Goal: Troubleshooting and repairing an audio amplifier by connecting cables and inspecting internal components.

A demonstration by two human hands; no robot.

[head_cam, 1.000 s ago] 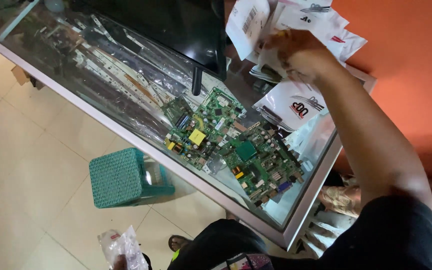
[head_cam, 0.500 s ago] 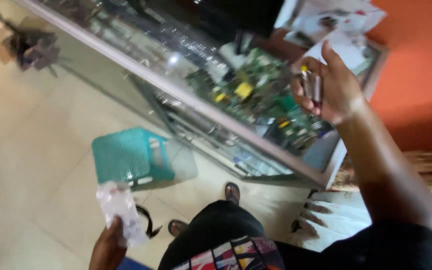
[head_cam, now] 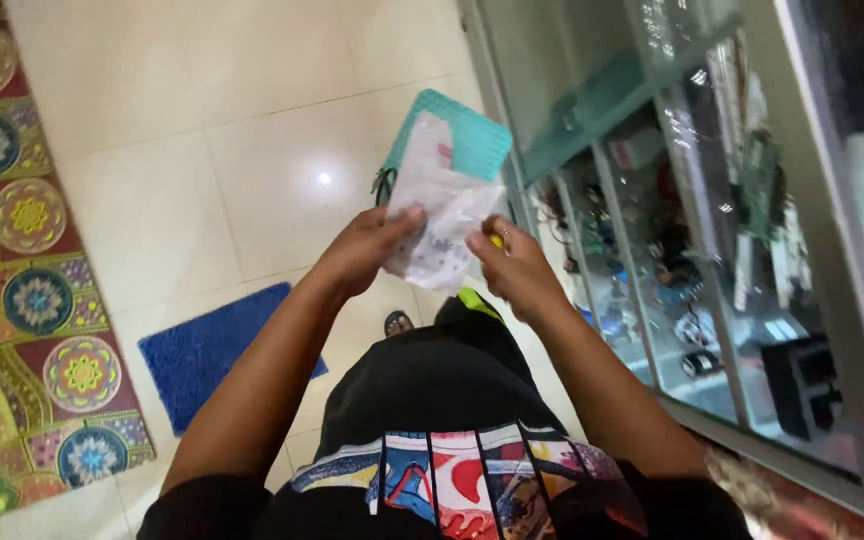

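A: Status on the hands?

B: Both up in front of the torso, frame centre. Left hand (head_cam: 367, 250) has its grip clamped on the left edge of a small clear plastic bag (head_cam: 439, 215), thumb on top, fingers under. Right hand (head_cam: 512, 268) pinches the bag's right edge, grip closed on it.

A: Bag position?

B: Held in the air between the two hands, above the floor, tilted, top end toward 12 o'clock. Crinkled, with white and pink print. Contents too blurred to tell.

A: Anything else in the right hand?

B: A small yellow bit (head_cam: 497, 241) shows at the fingers. Cannot tell what it is.

A: Surroundings?

B: A teal plastic stool (head_cam: 472, 135) sits on the floor just behind the bag, at 12 o'clock from the hands. A glass display cabinet (head_cam: 712, 300) runs from 1 to 4 o'clock, with shelves of electronic parts inside. A blue mat (head_cam: 207, 350) lies on the white tiled floor (head_cam: 202, 150) at 8 o'clock, and a patterned carpet (head_cam: 22, 300) lies at 9 o'clock, along the left edge. A sandalled foot (head_cam: 398, 323) shows just below the hands.
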